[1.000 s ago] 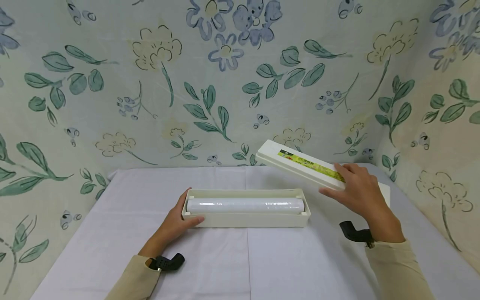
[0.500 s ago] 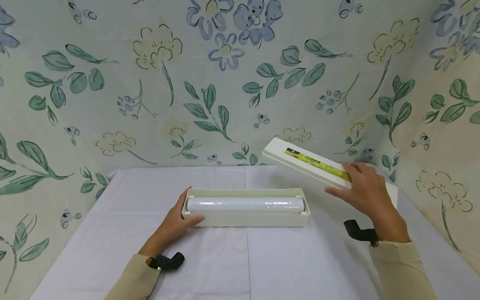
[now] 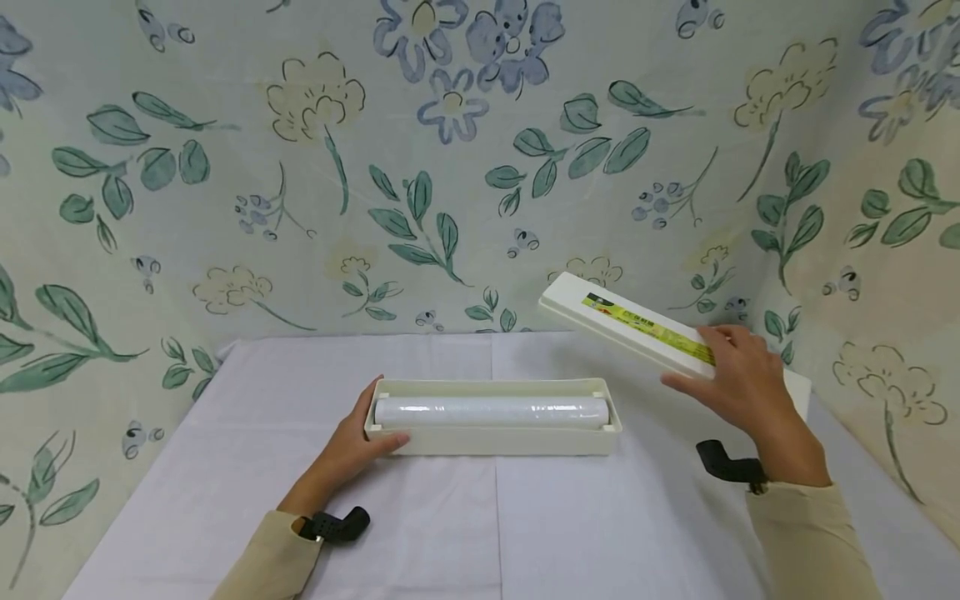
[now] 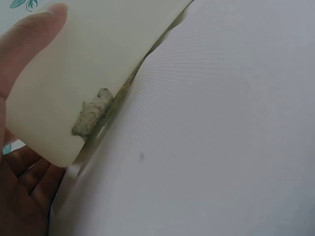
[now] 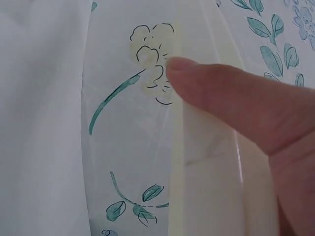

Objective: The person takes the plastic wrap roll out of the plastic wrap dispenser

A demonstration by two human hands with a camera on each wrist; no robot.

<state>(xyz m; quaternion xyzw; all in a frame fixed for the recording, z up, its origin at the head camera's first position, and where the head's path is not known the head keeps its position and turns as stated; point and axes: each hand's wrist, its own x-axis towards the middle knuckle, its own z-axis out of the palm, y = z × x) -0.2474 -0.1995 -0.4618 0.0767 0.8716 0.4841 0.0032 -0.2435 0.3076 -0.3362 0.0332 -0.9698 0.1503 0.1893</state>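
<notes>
In the left hand (image 3: 354, 440) is one end of a long, open white box (image 3: 510, 442). A shiny white roll (image 3: 491, 410) lies inside it, just right of that hand. The right hand (image 3: 742, 382) holds a slanted white lid (image 3: 628, 335). The box sits on a cloth-covered desk (image 3: 420, 525), and flowery walls (image 3: 255, 212) stand past both hands.

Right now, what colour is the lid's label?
The label is mostly yellow-green, clearest in the head view.
</notes>
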